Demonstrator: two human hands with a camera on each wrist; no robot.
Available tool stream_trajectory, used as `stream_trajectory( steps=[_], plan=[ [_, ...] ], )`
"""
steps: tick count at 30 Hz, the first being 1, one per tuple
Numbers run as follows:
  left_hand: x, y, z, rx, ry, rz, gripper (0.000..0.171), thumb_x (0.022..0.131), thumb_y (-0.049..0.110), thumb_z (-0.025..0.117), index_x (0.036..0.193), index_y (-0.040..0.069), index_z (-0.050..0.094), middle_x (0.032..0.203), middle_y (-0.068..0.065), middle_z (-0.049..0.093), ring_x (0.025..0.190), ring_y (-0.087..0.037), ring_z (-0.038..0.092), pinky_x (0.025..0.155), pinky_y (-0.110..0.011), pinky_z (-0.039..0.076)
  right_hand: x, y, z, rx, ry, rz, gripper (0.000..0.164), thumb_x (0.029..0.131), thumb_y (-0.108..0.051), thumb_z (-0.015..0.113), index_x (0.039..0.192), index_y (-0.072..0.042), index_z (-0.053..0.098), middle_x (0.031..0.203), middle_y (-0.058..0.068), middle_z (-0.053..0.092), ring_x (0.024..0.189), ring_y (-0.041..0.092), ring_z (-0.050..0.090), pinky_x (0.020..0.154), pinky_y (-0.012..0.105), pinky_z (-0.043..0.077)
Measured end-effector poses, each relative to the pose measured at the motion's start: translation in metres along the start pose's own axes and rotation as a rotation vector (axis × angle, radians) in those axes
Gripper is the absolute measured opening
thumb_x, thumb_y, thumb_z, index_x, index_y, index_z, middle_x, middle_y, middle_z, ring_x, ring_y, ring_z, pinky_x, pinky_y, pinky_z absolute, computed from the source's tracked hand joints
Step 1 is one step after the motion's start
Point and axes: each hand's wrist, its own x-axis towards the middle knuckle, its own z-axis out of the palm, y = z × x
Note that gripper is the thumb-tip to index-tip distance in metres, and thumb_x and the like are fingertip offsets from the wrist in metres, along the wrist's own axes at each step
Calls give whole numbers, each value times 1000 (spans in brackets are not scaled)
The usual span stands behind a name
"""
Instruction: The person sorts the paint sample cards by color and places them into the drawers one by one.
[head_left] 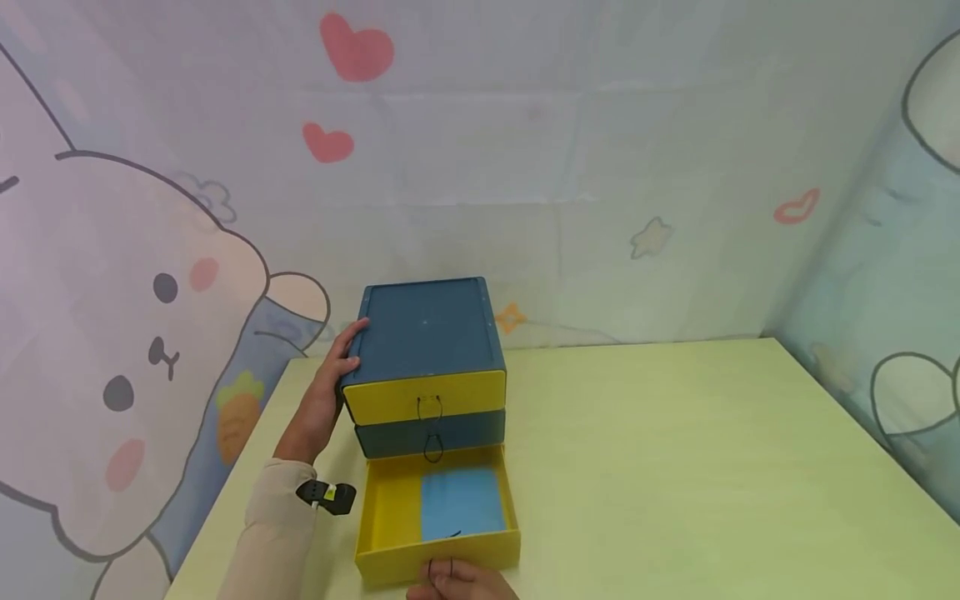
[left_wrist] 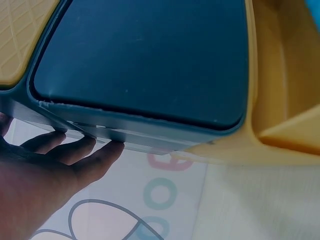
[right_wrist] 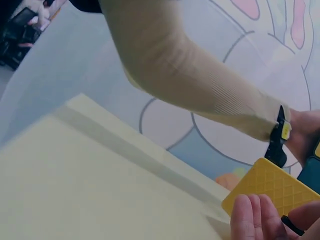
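A small drawer cabinet (head_left: 427, 329) with a dark blue top stands at the left of the table. Its yellow top drawer (head_left: 465, 396) and dark blue middle drawer (head_left: 480, 429) are closed. The yellow bottom drawer (head_left: 390, 560) is pulled far out, with a light blue sheet (head_left: 461, 500) lying inside. My left hand (head_left: 318, 404) rests against the cabinet's left side, fingers extended; the left wrist view shows the fingertips (left_wrist: 114, 148) touching the side wall. At the bottom drawer's front, my right hand (head_left: 465, 581) pinches its black cord loop (right_wrist: 291, 225).
Black cord loops (head_left: 432, 446) hang from the upper drawers' fronts. The pale green table (head_left: 712, 467) extends to the right of the cabinet. A printed cloth backdrop (head_left: 570, 167) with hearts and a rabbit surrounds the table. My left sleeve (head_left: 273, 525) carries a black wrist camera (head_left: 327, 496).
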Motion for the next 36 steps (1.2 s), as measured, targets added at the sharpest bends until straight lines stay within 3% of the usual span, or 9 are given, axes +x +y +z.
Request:
stream_trajectory(
  steps=[5,14,19,29,36],
  plan=[
    [0,0,1,4,3,1,54,106,41,25,159,43,18,170,5,-14,158,-38,-2,123,-68,5,11,-28,9,-44,131,107,27,105,-15,47,122,-1,64,108,9,77,92,17,74,90,39,59],
    [1,-1,1,5,10,-5,54,105,41,26,159,44,19,171,4,-13,157,-39,1,124,-67,7,42,-43,-1,41,143,82,23,106,-18,46,120,-6,60,110,8,75,90,17,73,87,42,62],
    [1,-1,0,1,9,-6,54,106,41,25,159,44,18,170,3,-14,156,-40,3,124,-67,8,58,-48,-7,35,140,50,23,105,-20,49,119,-5,61,106,7,76,86,16,74,87,44,61],
    [2,-2,0,13,15,-5,53,106,41,24,158,45,18,171,4,-12,157,-40,5,123,-67,10,74,-56,-9,55,131,-7,22,105,-18,47,116,-4,60,89,0,73,75,9,72,67,22,58],
    [1,-1,1,20,13,-12,53,106,40,24,158,45,19,171,4,-13,157,-40,3,123,-68,9,80,-57,-7,44,139,-43,23,105,-18,46,117,-2,60,88,0,72,71,7,69,62,19,54]
  ],
)
